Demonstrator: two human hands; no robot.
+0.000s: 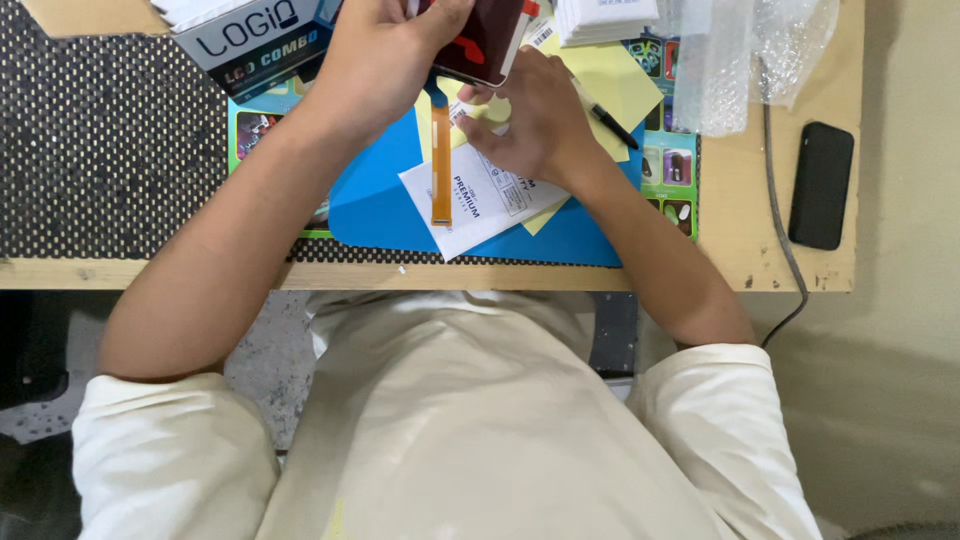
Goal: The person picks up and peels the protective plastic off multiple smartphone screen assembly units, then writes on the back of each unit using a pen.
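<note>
My left hand [385,55] grips a dark red phone screen panel [485,40] at the top of the head view, above a blue mat [375,205]. An orange flex ribbon [441,165] hangs down from the panel over the mat. My right hand [530,115] touches the panel's lower edge from beneath, fingers curled, and rests over a white printed paper slip [480,205] and a yellow sheet [615,85]. A black pen [612,125] lies just right of my right hand.
A printed box [255,40] sits top left on a black dotted mat [100,150]. Bubble wrap [745,55] and a white stack [605,18] lie top right. A black phone [822,185] and a cable [780,215] lie near the table's right edge [860,150].
</note>
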